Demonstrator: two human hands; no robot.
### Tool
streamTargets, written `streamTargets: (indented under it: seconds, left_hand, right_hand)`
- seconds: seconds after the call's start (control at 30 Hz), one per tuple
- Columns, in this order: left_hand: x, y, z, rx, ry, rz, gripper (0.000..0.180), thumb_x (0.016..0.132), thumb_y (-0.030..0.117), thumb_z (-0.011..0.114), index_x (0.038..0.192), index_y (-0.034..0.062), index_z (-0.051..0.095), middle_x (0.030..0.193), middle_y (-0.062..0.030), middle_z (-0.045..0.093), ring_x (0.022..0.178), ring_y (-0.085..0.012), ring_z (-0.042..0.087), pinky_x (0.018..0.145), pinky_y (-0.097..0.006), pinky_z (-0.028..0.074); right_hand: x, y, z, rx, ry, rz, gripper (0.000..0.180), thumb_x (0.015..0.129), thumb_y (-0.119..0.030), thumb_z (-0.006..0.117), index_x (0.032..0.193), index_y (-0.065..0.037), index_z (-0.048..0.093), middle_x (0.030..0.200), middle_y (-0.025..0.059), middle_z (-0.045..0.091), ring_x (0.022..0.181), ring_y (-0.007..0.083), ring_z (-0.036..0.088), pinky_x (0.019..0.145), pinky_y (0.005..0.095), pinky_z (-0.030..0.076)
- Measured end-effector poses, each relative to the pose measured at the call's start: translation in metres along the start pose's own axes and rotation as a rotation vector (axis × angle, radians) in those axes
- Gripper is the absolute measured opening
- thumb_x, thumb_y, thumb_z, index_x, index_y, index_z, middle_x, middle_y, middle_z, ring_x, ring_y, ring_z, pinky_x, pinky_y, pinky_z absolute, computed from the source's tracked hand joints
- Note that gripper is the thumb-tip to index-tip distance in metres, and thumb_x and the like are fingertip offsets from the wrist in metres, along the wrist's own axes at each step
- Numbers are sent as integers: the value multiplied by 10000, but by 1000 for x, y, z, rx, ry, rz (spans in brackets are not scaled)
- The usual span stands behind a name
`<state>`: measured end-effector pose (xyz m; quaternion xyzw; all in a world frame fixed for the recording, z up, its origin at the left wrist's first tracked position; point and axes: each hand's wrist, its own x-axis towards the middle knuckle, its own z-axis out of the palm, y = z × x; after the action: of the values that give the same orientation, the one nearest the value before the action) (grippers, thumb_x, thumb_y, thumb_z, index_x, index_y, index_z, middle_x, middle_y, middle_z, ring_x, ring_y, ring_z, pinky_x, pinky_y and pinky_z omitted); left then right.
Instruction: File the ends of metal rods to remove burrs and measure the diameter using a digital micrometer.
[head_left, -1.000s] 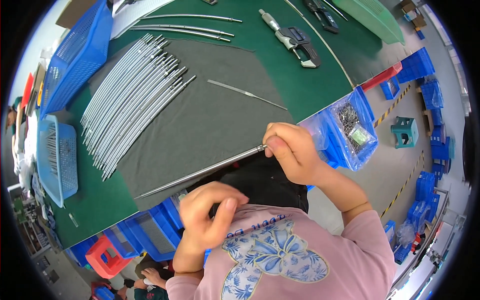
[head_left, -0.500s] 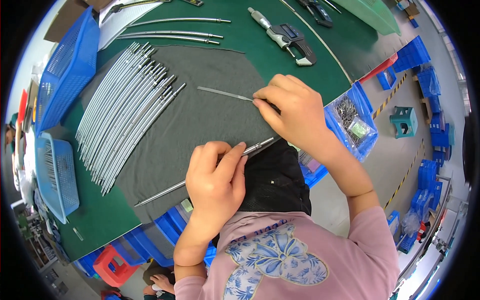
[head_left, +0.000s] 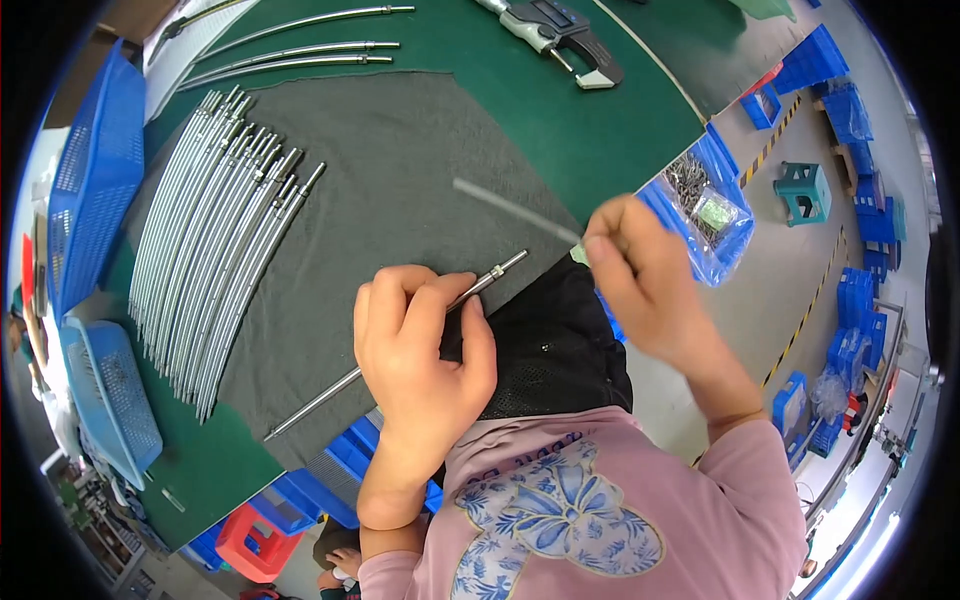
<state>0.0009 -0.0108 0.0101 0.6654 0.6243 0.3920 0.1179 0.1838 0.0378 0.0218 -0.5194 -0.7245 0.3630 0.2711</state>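
Observation:
My left hand (head_left: 420,350) is closed around a slim metal rod (head_left: 315,402), which lies slanted near the front edge of a grey cloth (head_left: 390,150). The rod's stepped, collared end sticks out past my fingertips at the upper right. In my right hand (head_left: 645,285), pinched between thumb and fingers, is a thin flat file (head_left: 510,208), blurred by motion. Its free end points up and left over the cloth, apart from the rod. To the left, a fanned row of several similar rods (head_left: 215,250) lies on the cloth, collared ends away from me.
Three rods (head_left: 300,52) and a digital micrometer (head_left: 565,38) lie at the back of the green table (head_left: 500,110). Blue baskets (head_left: 100,180) stand along the left. A lined blue bin of small metal parts (head_left: 695,195) is at the right edge. A person's hand (head_left: 345,562) shows below.
My right hand has drawn right and toward me with the file, which is now tilted more steeply. The left hand still holds the rod. The whole view has shifted slightly.

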Motion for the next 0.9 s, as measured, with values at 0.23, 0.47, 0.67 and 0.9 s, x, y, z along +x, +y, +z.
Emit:
streamTargets:
  seconds: [0.23,0.47,0.67,0.9]
  left_hand:
    - [-2,1,6,25,28,14,188,623,-1,689,793,58,634,731,-46,507,639,-203,462,554,-299,374]
    - [-2,2,5,30,28,-10,177,620,-6,694,770,61,629,729,-42,508,644,-202,469,550,-297,376]
    - [-3,2,7,10,44,-3,177,620,-2,695,774,59,632,730,-43,509,639,-200,468,546,-294,374]
    - [-3,-1,9,17,72,15,171,612,-1,696,761,58,635,713,-39,511,628,-196,466,538,-293,371]
  right_hand:
    - [-38,2,34,256,104,-4,91,877,-55,485,910,-7,554,650,78,562,495,133,504,462,247,367]
    - [-40,4,47,297,69,-3,80,881,-68,481,932,-32,530,689,72,589,493,139,522,456,250,375]
    - [-42,2,54,280,65,21,63,869,-66,498,918,-40,528,685,74,588,492,162,548,447,267,388]
    - [-40,0,60,118,108,-36,53,827,-70,555,865,-62,519,586,58,562,470,201,565,409,300,388]
